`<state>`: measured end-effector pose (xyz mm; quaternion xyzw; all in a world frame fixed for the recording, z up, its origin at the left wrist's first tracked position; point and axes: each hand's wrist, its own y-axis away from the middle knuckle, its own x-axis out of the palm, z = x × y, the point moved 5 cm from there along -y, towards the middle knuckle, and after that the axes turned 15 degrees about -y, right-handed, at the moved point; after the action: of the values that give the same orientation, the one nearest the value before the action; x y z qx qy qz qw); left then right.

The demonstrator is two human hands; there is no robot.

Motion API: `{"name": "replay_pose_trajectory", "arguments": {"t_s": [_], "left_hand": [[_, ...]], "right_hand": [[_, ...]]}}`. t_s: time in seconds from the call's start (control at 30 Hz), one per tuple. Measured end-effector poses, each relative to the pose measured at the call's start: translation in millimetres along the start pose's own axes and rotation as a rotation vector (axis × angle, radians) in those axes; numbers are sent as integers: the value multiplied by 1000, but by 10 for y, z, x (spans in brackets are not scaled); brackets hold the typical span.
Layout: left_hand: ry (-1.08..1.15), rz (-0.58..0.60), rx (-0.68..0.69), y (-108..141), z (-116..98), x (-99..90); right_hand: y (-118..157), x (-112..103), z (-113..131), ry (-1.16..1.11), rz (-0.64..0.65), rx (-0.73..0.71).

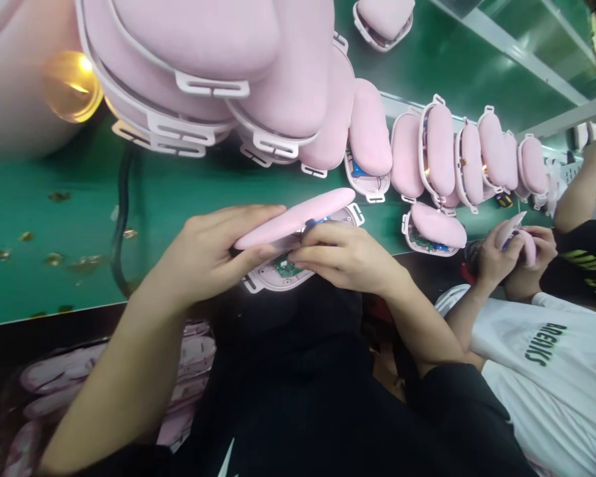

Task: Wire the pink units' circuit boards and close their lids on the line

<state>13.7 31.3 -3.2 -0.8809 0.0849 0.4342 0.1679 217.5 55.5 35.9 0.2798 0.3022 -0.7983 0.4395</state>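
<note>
My left hand (228,245) grips a pink padded cover (298,215), its thumb under the edge and its fingers over the top. The cover is lifted at a tilt above a pale pink plastic shell (278,283) with slotted strap loops at its ends. Inside the shell a green circuit board (285,266) shows, and something blue lies under the cover. My right hand (335,255) reaches into the gap between cover and shell, fingers curled together. A small dark piece shows at its fingertips, too small to name.
Stacked pink padded units (203,46) stand at the upper left, and a row of similar units (437,149) runs right. One half-open unit (437,228) lies nearby. A dark cable (122,225) and yellowish scraps (87,264) lie on the green table. A co-worker's hands (506,255) hold another unit.
</note>
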Motion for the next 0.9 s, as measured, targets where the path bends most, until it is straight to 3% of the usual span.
{"name": "replay_pose_trajectory", "arguments": {"t_s": [0.17,0.47,0.9], "left_hand": [[23,13,2,-8,-1,16],[53,33,-1,-6,-3,40],[65,-86,117,15,-22,34]], "right_hand": [[-54,-8,57,289,139,-18],[-102,28,79,347,231,-50],[-181,26,233,446,318,16]]}}
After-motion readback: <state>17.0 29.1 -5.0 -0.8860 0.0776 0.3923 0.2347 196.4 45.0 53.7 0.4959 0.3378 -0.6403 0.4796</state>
